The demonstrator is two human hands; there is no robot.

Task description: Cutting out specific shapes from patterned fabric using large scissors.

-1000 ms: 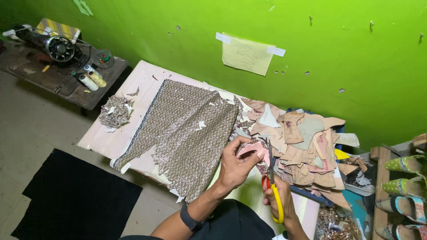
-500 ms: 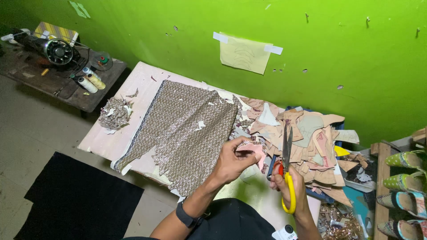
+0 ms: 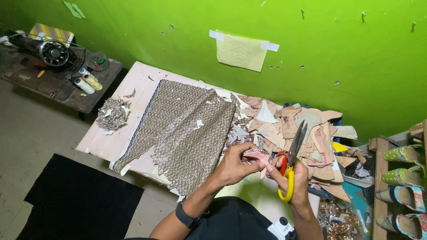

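My left hand [image 3: 235,165] pinches a small piece of patterned fabric [image 3: 258,155] above the near edge of a pale table [image 3: 133,89]. My right hand [image 3: 297,178] grips scissors [image 3: 291,160] with red and yellow handles, blades nearly closed and pointing up and away; its fingertips also touch the small piece. A large sheet of brown patterned fabric [image 3: 182,129] lies spread on the table just left of my hands, its near edge cut ragged.
A heap of cardboard and paper patterns [image 3: 302,129] covers the table's right part. Fabric scraps [image 3: 111,113] lie at the left. A sewing machine [image 3: 49,51] and thread spools [image 3: 86,82] sit on a dark bench. Shoes [image 3: 404,178] stand on a rack; a black mat [image 3: 75,200] lies on the floor.
My right hand lifted the scissors from low beside me until the blades point upward by the small piece. My left hand stayed holding the piece.
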